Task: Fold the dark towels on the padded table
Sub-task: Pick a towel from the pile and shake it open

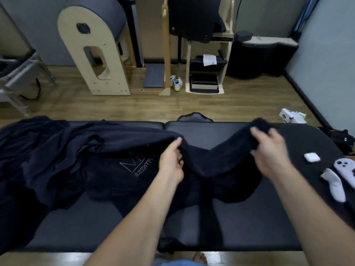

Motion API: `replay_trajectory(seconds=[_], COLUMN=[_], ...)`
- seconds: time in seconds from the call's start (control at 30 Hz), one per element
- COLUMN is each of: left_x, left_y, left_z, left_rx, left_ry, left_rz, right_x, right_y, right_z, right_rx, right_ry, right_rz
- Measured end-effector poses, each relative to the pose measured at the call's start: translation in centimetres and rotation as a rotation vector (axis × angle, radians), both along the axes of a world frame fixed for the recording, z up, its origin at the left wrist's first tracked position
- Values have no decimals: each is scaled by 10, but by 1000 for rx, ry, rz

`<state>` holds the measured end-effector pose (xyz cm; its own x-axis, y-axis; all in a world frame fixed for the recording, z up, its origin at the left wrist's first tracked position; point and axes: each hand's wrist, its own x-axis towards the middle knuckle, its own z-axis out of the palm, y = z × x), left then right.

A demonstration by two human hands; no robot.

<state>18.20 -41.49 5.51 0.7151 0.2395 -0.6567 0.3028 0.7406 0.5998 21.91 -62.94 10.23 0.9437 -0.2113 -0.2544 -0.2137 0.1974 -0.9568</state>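
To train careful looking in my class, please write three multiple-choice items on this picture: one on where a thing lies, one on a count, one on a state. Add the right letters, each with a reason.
1. Where is the small white case?
A. On the right end of the padded table
B. On the floor
C. On a shelf

2. How many white socks lie on that table?
A. One
B. Two
C. Four

3. What state is the towel in?
A. Folded into a neat square
B. Rolled up
C. Unfolded, gripped by the left hand and the right hand

Answers: 1 A, the case rests on the padding near the socks. 2 B, two lie side by side. 3 C, the cloth sags loose between both grips.
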Motion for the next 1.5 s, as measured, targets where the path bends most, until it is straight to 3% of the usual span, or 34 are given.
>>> replay_trajectory(seconds=[0.07,0.17,0.3,0.43,0.6,0.7,0.8,0.93,1.07,1.2,1.3,1.37,1.43,1.5], left_x=[-14,-32,-54,-63,-60,-48,-30,-1,6,-2,0,4,1,-10], left_y=[-15,-3,29,48,61,73,95,128,157,182,168,135,90,47], left_z=[16,21,14,-10,-17,-32,-41,-42,-12,13,37,60,80,89], left_rx=[116,160,41,-9,-65,-150,-220,-199,-134,-69,105,272,360,422], left_ry=[-58,-133,-37,65,101,71,24,96,184,141,55,-49,-167,-284], left_rz=[-102,-106,10,42,-25,144,389,465,667,795,735,560,301,57], right_x=[-15,-35,-40,-47,-45,-50,-50,-47,-38,-22,-3,3,4,-1], right_y=[61,112,138,155,146,127,93,40,-19,-69,-73,-42,8,55], right_z=[-8,-26,-40,-41,-31,-11,11,31,52,50,37,35,39,40], right_rx=[-257,-383,-501,-779,-685,-602,-440,-381,-215,-135,-281,-475,-613,-564], right_ry=[-100,-189,-234,-363,-329,-321,-248,-195,-135,-61,-76,-145,-279,-351], right_rz=[285,587,685,750,798,847,818,730,368,18,-154,-163,-68,153])
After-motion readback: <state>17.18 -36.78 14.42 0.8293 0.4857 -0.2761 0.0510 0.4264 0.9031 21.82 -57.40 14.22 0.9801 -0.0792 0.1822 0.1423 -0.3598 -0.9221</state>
